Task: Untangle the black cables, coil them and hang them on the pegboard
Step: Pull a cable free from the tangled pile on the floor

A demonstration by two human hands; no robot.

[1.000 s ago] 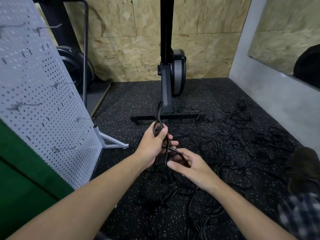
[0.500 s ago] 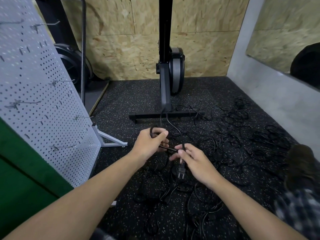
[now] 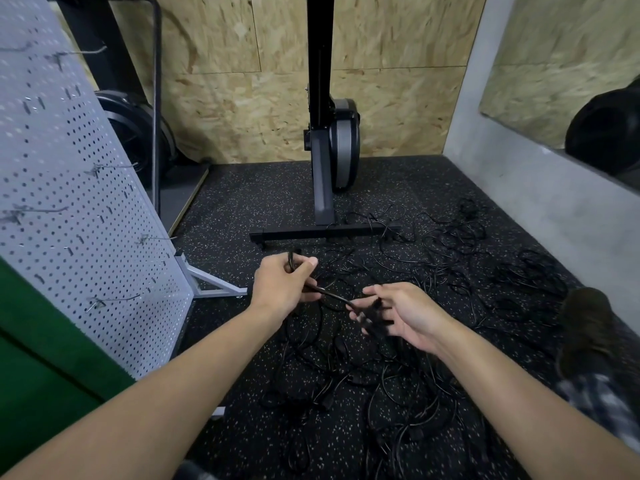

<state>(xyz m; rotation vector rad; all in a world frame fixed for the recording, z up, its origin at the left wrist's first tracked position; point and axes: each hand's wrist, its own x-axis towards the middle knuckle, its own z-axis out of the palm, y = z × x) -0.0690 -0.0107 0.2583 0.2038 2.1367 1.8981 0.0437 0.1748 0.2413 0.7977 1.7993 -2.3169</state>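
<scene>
Many tangled black cables (image 3: 450,258) lie spread over the speckled black floor. My left hand (image 3: 284,282) grips a small coil of one black cable (image 3: 330,294), whose free length runs right to my right hand (image 3: 401,313). The right hand's fingers are loosely curled around that cable near its blurred plug end. Both hands hover above the heap. The white pegboard (image 3: 69,209) stands tilted at the left, with several bare metal hooks (image 3: 114,299) sticking out.
A black exercise machine (image 3: 325,161) with a floor crossbar (image 3: 325,232) stands behind the cables. A weight plate (image 3: 135,140) leans at back left. A grey wall (image 3: 540,188) bounds the right. A person's shoe and checked fabric (image 3: 588,327) are at the right edge.
The left hand has stayed on the coil. My right hand slid down and right along the cable, and its fingers have loosened around the plug end.
</scene>
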